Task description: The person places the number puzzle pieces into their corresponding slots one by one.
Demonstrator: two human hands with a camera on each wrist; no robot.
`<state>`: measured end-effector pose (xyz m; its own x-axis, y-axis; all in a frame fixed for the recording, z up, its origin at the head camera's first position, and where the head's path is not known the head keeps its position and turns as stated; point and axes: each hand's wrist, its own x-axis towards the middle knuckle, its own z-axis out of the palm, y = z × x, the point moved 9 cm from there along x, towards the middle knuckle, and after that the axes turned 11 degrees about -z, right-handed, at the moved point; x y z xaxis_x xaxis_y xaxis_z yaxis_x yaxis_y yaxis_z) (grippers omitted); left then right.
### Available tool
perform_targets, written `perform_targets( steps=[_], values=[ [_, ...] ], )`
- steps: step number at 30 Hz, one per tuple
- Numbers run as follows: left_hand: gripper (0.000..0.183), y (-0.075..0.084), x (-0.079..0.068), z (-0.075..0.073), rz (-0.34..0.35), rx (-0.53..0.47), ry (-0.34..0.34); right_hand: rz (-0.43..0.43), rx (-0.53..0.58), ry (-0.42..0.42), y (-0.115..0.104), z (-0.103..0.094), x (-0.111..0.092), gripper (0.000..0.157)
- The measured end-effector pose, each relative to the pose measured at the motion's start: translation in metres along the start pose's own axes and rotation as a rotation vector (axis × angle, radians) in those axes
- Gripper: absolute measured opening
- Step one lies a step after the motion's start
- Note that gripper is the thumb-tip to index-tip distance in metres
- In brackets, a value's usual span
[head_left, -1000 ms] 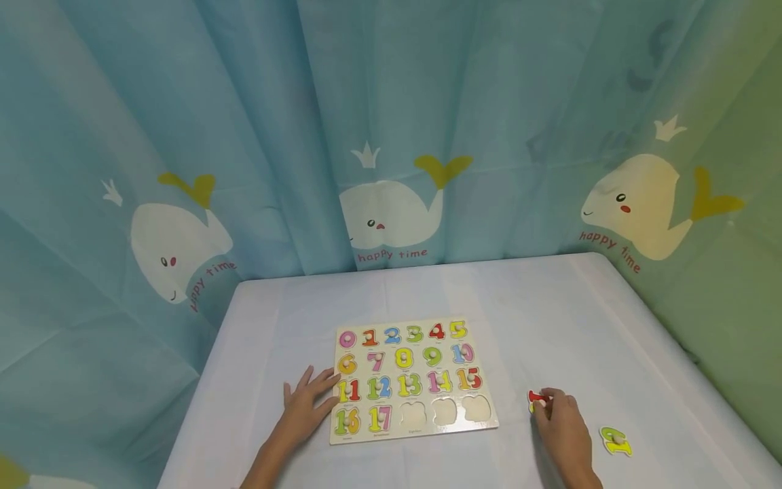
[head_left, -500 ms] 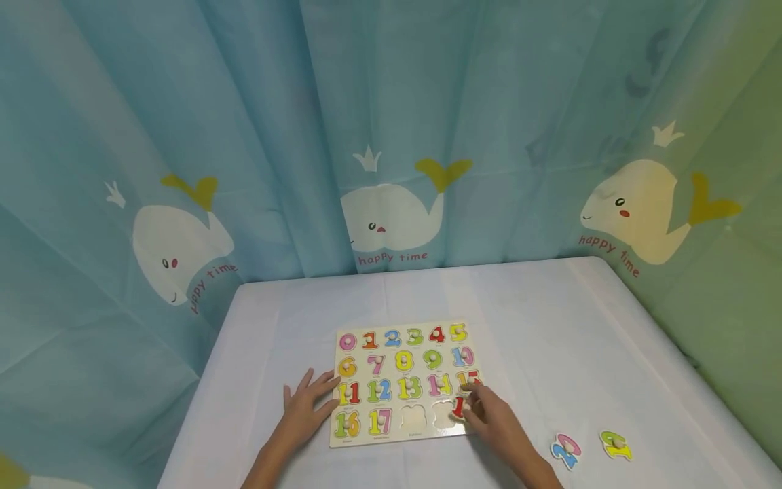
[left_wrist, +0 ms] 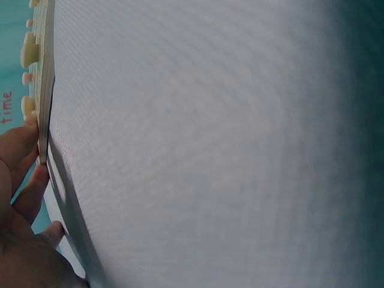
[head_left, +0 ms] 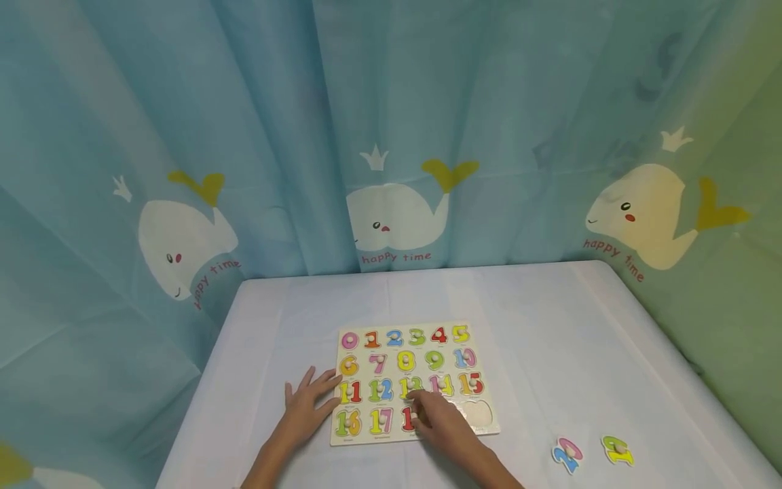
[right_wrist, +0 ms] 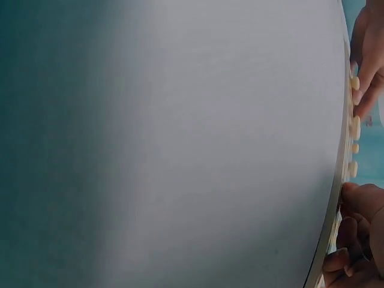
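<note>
A wooden number puzzle board (head_left: 364, 440) lies on the table, filled with knobbed number pieces. My left hand (head_left: 305, 409) rests at its left edge, fingers spread, fingertips over the rim; the left wrist view shows the fingers (left_wrist: 21, 144) against the board's side. My right hand (head_left: 449, 426) pinches a number piece with a red 1 (head_left: 407, 419) at the third place of the bottom row, just right of the 17 (head_left: 381, 421). The right fingers hide the rest of that piece and the recess beside it. The bottom-right recess (head_left: 476, 413) is bare.
Two loose pieces lie on the white tablecloth (head_left: 537, 326) at the right: a pink-and-blue one (head_left: 568, 454) and a yellow-and-green one (head_left: 618, 450). A blue curtain (head_left: 269, 170) with printed whales stands behind the table.
My right hand has picked up the red-1 piece from the tablecloth at right and carried it left across the board to the bottom row. The left hand stays at the board's edge.
</note>
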<state>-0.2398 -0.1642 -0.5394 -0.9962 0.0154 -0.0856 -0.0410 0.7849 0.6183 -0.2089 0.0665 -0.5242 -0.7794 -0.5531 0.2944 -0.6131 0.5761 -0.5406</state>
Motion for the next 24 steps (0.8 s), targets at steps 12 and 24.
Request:
perform_targets(
  steps=[12, 24],
  values=[
    [0.042, -0.002, -0.006, 0.007, 0.000, -0.002, -0.002, -0.016, 0.007, -0.055, -0.004, 0.008, -0.008, 0.029],
    [0.044, -0.011, -0.024, 0.027, -0.025, -0.005, -0.069, 0.124, 0.063, -0.092, 0.019, -0.012, -0.067, 0.032]
  ],
)
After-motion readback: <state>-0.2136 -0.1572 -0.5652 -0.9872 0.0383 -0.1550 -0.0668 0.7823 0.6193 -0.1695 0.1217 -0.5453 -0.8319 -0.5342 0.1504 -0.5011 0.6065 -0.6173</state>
